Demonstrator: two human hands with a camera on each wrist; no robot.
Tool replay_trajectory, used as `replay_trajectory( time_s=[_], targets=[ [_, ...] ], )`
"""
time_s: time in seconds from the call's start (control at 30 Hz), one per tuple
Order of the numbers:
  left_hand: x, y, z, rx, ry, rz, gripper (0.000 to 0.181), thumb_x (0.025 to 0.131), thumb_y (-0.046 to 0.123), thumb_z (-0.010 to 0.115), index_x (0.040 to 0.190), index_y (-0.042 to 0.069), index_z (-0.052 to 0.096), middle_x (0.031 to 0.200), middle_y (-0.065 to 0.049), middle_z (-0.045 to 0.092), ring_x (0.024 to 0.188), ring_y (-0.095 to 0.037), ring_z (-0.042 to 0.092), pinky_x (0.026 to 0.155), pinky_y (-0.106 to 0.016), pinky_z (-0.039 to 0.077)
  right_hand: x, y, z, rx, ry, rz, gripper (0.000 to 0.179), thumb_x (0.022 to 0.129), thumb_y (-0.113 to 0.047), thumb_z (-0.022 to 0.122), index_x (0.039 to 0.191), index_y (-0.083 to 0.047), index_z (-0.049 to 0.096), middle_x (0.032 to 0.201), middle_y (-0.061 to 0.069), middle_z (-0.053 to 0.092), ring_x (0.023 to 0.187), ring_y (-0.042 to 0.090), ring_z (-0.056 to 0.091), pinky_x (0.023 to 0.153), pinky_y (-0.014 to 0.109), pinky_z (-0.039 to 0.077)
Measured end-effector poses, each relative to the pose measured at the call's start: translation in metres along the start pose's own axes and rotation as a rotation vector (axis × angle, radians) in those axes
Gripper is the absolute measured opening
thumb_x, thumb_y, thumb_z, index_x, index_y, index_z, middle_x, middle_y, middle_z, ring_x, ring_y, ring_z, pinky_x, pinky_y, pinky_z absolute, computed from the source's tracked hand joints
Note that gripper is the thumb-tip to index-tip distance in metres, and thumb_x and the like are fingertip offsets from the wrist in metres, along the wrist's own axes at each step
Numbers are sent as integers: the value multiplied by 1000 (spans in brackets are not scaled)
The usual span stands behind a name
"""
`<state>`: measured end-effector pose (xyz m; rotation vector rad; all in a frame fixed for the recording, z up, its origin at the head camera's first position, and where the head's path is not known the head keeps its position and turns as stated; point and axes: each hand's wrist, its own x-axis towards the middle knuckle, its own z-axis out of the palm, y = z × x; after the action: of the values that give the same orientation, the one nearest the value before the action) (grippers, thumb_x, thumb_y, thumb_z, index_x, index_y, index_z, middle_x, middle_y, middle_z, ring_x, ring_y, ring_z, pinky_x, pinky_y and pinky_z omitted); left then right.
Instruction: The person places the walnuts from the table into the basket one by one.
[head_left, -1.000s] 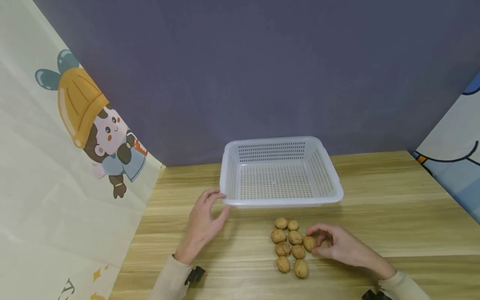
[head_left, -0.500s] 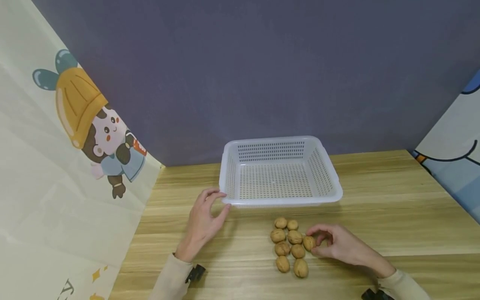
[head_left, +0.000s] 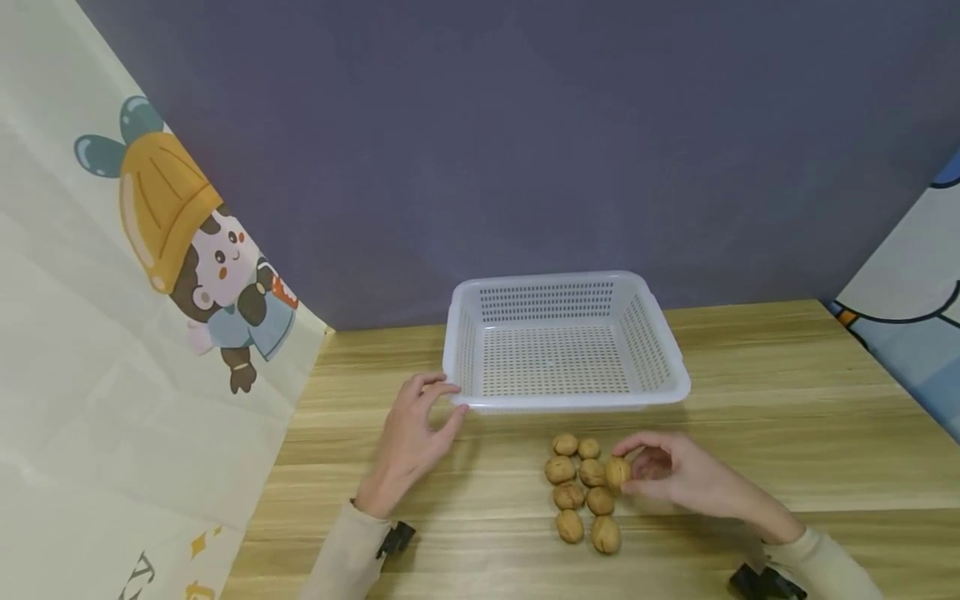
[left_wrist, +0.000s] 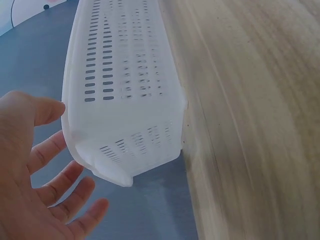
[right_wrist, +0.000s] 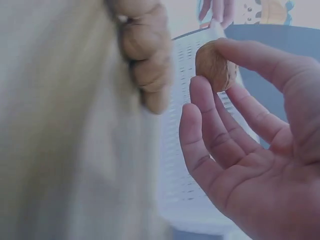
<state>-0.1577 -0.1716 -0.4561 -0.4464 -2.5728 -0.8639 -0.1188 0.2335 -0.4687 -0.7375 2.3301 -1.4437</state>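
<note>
My right hand [head_left: 693, 475] pinches a walnut [right_wrist: 216, 65] between thumb and fingertips, just off the table beside the other walnuts [head_left: 568, 497]. These brown, wrinkled walnuts lie in two rough columns in front of the basket. The basket [head_left: 566, 403] is white plastic with slotted walls, and its slotted floor is bare. At its front left corner, my left hand [head_left: 412, 437] holds the rim lightly between thumb and fingers. In the left wrist view the left hand [left_wrist: 40, 175] has its remaining fingers spread apart past the corner.
The wood-grain table [head_left: 757, 400] runs back to a dark blue-grey wall [head_left: 525, 142]. A pale sheet with a cartoon figure [head_left: 225, 258] hangs on the left, and another printed sheet [head_left: 911, 283] on the right. The basket stands close to the back wall.
The right hand has raised its walnut slightly, up and away from the column beside it. The left hand stays at the basket's corner. The whole head view has shifted a little.
</note>
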Motion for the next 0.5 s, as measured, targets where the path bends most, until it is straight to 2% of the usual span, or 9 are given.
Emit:
replay_trajectory(
  time_s=[0.27,0.5],
  targets=[
    [2,2,0,-8,-23,27,26,94,27,79,116,14,77,138,-8,66,132,-30,60,111,-51,53,12,-36,-18,-40,25,-88,35,93,-13,82,125,-5,70,111,11,74,93,7,71,79,27,63],
    [4,3,1,-6,-27,77,23,94,26,79,113,12,77,135,-10,67,129,-31,61,111,-50,53,31,-55,-34,-11,76,-29,39,93,-12,82,127,2,67,117,17,74,102,6,73,87,27,64]
  ],
)
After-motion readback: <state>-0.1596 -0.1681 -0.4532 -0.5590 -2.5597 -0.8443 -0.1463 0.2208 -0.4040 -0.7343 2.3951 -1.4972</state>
